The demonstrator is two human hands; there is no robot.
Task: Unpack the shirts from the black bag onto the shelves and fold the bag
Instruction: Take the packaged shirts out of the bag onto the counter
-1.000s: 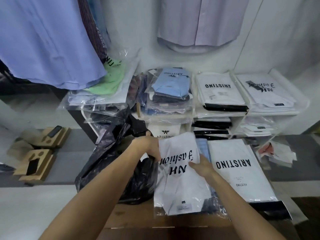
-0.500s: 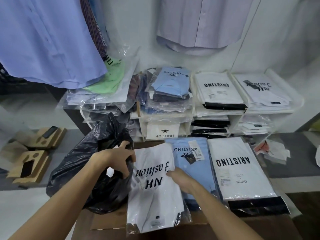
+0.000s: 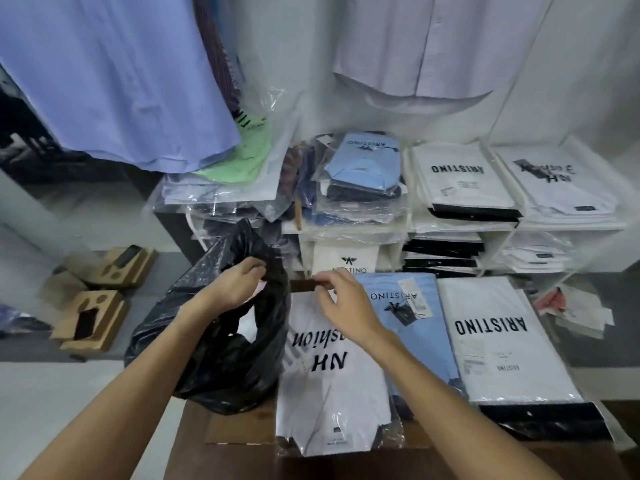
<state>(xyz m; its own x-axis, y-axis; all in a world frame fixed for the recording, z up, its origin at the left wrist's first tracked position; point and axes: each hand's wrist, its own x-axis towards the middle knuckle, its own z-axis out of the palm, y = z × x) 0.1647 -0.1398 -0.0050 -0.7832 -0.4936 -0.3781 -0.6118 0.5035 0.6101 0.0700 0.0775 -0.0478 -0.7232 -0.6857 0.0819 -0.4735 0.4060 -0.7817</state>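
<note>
The left hand (image 3: 232, 289) grips the gathered top edge of the black bag (image 3: 221, 358), fingers curled round the plastic; the bag slumps below and to the left of that hand, on the near-left corner of the brown surface (image 3: 239, 427). The right hand (image 3: 341, 308) hovers just right of the bag's mouth, its fingers bent and its fingertips (image 3: 320, 281) pinched at the top edge of the white NH Fashion shirt pack (image 3: 329, 403), though whether they actually hold the plastic I cannot tell. That pack lies flat under the right wrist, touching the bag on its left side. Just right of the right hand lies a light blue Aristino shirt pack (image 3: 412, 337), partly covered by the white one, and beyond it a white Aristino shirt pack (image 3: 498, 344). Ahead of both hands stand the white shelves (image 3: 450, 226), stacked with more packaged shirts. Left of the left hand, on the floor, sit brown cardboard boxes (image 3: 93, 317).
</note>
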